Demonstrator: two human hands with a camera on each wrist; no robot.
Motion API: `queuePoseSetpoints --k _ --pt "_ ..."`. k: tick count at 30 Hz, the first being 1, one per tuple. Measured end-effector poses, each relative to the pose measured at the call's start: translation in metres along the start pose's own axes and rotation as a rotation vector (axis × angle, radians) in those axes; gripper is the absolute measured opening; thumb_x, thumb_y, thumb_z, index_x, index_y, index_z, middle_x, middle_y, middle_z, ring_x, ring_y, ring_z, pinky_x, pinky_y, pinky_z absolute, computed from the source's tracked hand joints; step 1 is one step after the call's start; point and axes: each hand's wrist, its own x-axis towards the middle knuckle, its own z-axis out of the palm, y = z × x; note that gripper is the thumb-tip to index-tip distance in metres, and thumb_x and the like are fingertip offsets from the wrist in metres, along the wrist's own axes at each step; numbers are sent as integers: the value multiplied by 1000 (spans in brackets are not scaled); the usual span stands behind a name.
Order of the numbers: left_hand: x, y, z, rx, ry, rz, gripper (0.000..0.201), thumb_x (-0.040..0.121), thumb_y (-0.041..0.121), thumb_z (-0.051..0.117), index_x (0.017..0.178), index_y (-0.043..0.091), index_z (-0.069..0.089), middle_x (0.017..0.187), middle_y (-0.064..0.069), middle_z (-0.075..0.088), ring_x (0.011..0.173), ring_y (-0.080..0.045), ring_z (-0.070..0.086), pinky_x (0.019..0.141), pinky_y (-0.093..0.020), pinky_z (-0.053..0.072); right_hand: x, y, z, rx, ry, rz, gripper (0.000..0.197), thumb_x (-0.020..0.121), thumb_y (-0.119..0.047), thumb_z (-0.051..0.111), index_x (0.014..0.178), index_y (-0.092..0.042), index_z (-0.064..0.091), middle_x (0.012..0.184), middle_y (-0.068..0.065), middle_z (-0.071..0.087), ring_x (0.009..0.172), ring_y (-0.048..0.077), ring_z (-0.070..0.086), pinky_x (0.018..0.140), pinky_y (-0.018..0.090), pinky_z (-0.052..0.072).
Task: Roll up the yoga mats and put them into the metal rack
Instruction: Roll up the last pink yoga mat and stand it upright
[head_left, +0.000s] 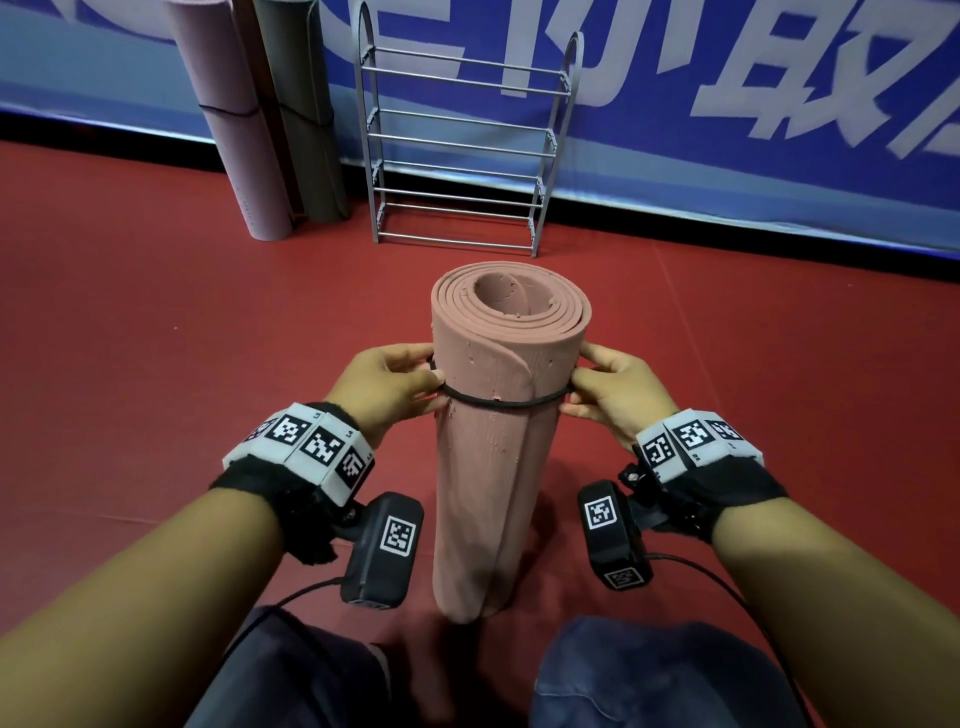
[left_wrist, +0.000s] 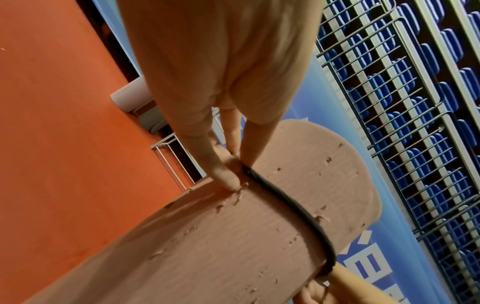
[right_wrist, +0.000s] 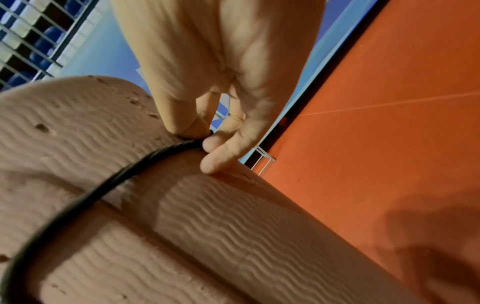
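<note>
Pink yoga mat (head_left: 498, 441), rolled, stands upright on the red floor (head_left: 156, 338) between the person's knees, well short of the metal rack (head_left: 460, 150) at the floor's far edge by the blue banner (head_left: 727, 104). Black elastic band (head_left: 506, 402) circles the roll near its top.

Step, as judged: seating the band. Slide both sides down evenly, keep the band level, clamp the loose flap.

Left hand (head_left: 387, 389) and right hand (head_left: 613, 392): fingers curled, each pinching the band against the roll's side.
</note>
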Motion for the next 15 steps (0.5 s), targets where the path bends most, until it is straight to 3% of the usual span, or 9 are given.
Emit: queuePoseSetpoints --k 4,6,8,12,15 --pt "4 -8 -2 112 -9 71 45 85 -19 54 123 5 62 88 -9 62 70 -17 64 70 -25 60 7 15 -2 -131 -17 -17 51 90 13 49 137 -5 52 56 5 42 38 2 46 52 22 57" --pt "7 -12 -4 181 -3 117 47 85 -19 56 124 7 63 88 -10 57 72 -20 61 68 -27 60 8 32 -3 -254 -38 -7 50 88 11 53 137 -1 52 56 4 41 37 1 45 48 20 55" --pt "11 -15 -5 224 0 149 49 85 -18 56 125 10 61 89 -11 53 71 -21 59 64 -26 60 14 48 -5 -325 -36 -22 52 88 7 57 138 -4 52 57 2 39 39 1 47 53 22 56" --pt "19 -27 -3 347 -8 189 62 84 -11 63 132 28 54 84 -3 55 63 -15 58 59 -23 57 34 56 -9 -376 -5 -45 54 87 3 58 139 -12 53 50 -6 41 39 5 52 76 48 59" --pt "31 -34 -2 390 20 204 69 84 -7 64 136 35 49 86 -3 55 61 -16 60 56 -22 55 44 57 -10 -422 4 -65 54 87 2 57 137 -16 55 57 -2 39 42 6 53 66 36 60"
